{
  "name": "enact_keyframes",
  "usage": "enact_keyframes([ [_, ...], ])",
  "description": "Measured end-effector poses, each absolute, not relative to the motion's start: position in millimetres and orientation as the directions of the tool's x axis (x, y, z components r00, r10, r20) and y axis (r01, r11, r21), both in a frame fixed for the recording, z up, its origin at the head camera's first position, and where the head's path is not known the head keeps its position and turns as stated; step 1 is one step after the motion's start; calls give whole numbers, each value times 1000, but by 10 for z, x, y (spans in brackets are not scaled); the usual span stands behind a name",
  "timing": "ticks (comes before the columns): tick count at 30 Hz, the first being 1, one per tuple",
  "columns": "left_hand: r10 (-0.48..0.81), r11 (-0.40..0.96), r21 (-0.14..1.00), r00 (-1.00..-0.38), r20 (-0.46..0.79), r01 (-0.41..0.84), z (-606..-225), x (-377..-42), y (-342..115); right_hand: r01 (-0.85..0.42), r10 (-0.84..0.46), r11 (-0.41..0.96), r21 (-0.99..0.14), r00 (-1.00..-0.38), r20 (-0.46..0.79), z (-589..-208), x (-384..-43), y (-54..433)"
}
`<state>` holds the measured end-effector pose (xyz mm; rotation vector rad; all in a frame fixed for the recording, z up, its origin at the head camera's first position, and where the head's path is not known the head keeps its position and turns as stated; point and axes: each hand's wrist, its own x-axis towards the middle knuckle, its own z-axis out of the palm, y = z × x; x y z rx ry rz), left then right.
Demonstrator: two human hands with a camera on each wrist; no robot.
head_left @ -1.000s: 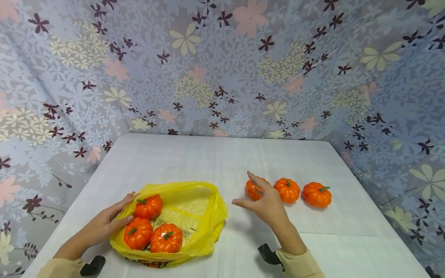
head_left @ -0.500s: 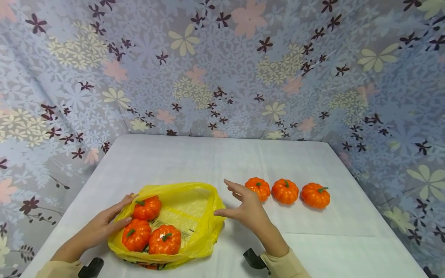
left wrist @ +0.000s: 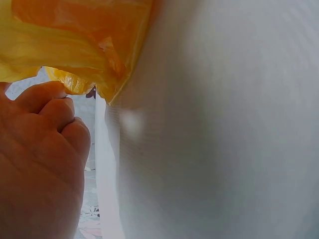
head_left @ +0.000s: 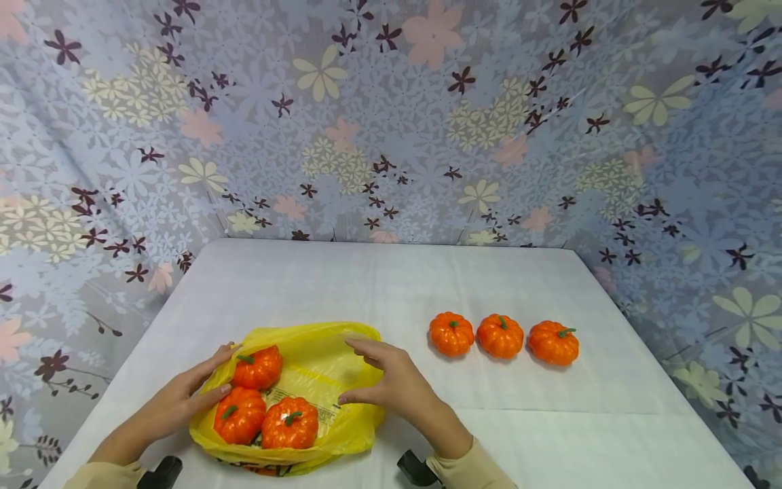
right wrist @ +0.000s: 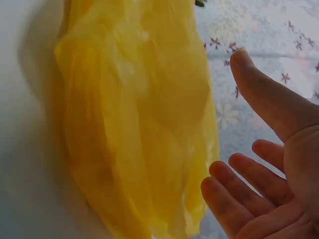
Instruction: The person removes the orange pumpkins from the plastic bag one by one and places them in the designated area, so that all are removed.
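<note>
A yellow plastic bag (head_left: 354,435) lies with its mouth gaping on the left of the table. Inside it are three small orange pumpkins with green stems: one at the back (head_left: 265,370), one at the left (head_left: 235,424) and one at the front (head_left: 290,435). My left hand (head_left: 174,407) holds the bag's left rim, thumb on the inner side and fingers outside. Over the bag's right rim hovers my right hand (head_left: 394,384), thumb and fingers spread with nothing between them. The right wrist view shows its palm (right wrist: 279,209) beside the bag's yellow wall (right wrist: 139,124).
Three more pumpkins stand in a row on the right of the white table (head_left: 550,421): a left one (head_left: 449,339), a middle one (head_left: 497,343) and a right one (head_left: 552,348). A flowered cloth (head_left: 391,122) hangs behind and around the table.
My right hand has moved left, from in front of the leftmost loose pumpkin to the bag's right rim, uncovering that pumpkin. The left hand stays at the bag.
</note>
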<state>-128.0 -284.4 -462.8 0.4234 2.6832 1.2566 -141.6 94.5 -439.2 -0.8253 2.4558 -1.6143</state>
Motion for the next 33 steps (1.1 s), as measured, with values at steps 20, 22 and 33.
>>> enact_keyframes([
  [20,311,616,765,-950,-16,189,-4630,-1282,-2870,-331,-608,358,-873,-792,51,-4538,-1230,509],
  [22,308,618,764,-951,-17,187,-4634,-1281,-2874,-341,-617,379,-860,-786,40,-4561,-1227,482],
  [33,310,603,777,-950,-21,180,-4623,-1264,-2867,-405,-632,480,-778,-775,14,-4621,-1219,404],
])
